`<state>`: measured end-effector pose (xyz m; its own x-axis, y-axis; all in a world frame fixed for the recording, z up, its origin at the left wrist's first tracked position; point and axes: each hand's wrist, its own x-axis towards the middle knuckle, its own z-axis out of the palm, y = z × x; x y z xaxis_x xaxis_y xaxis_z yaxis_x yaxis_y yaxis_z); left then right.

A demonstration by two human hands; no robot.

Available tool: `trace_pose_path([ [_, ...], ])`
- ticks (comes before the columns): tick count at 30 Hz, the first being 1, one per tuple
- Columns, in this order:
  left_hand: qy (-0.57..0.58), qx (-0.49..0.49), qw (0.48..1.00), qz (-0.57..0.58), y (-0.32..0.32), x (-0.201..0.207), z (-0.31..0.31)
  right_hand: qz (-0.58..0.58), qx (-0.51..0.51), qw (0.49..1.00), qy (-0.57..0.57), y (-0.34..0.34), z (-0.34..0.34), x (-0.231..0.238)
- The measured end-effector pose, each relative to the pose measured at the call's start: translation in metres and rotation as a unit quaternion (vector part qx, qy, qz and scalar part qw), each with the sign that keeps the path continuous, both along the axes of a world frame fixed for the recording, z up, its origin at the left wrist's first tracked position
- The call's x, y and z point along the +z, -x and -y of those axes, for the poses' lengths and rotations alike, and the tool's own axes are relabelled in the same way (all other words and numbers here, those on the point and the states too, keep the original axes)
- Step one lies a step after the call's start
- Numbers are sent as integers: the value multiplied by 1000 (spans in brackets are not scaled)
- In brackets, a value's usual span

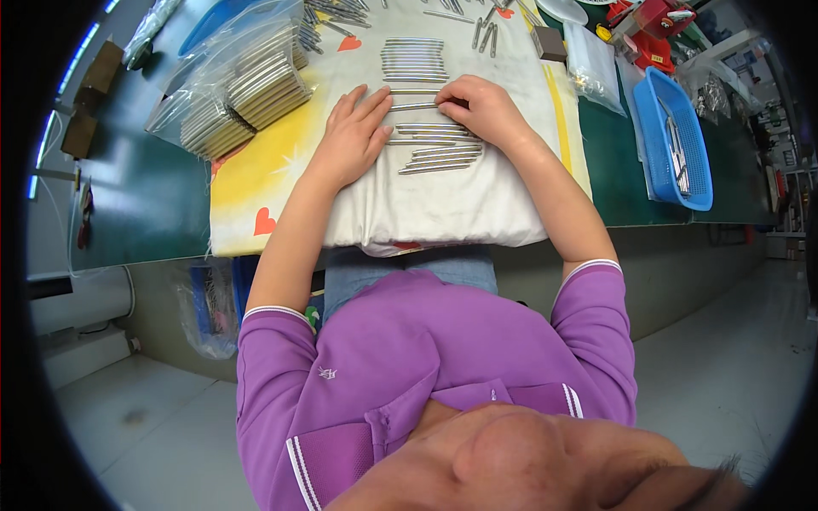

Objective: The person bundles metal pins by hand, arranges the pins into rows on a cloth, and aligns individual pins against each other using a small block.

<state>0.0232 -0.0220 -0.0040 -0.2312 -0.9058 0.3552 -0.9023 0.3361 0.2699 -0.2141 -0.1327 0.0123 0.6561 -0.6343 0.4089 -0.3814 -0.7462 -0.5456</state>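
Slim silver metal rods lie crosswise in a column on a white cloth (375, 209) with yellow patches and red hearts. My right hand (487, 111) is closed, thumb and forefinger pinching the right end of one metal rod (412, 107). At that rod's left end, my left hand (351, 138) lies flat, its fingers stretched out and the tips at the rod ends. Beyond the hands is a neat stack of rods (413, 60), laid parallel. Nearer to me, between my forearms, rest several more rods (440, 160), their ends uneven.
Bagged bundles of rods (268, 85) stand at the left. Loose rods (336, 10) are scattered at the far side. To the right are a dark small block (549, 43), a clear plastic bag (594, 68) and a blue basket (700, 162) on the green table (609, 162).
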Motion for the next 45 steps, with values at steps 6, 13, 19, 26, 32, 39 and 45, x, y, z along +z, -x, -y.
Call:
trace_pose_path([
  [6,46,9,999,-13,1,-4,3,-18,-28,999,7,-3,0,-1],
  [13,51,-23,996,-64,-1,5,-1,-33,-45,998,9,-6,-1,0],
  [19,32,-34,995,-83,-1,9,0,-47,-39,998,-6,-2,-3,5],
  [26,26,-38,997,-68,1,4,2,-44,-44,997,49,1,2,-2],
  [32,8,-10,1000,-16,1,-4,10,-52,-48,992,108,-2,6,-9],
  [39,-21,13,999,21,2,-8,17,-47,-62,993,93,0,8,-9],
  [45,-30,25,999,36,4,-9,22,-49,-87,991,86,-1,12,-9],
])
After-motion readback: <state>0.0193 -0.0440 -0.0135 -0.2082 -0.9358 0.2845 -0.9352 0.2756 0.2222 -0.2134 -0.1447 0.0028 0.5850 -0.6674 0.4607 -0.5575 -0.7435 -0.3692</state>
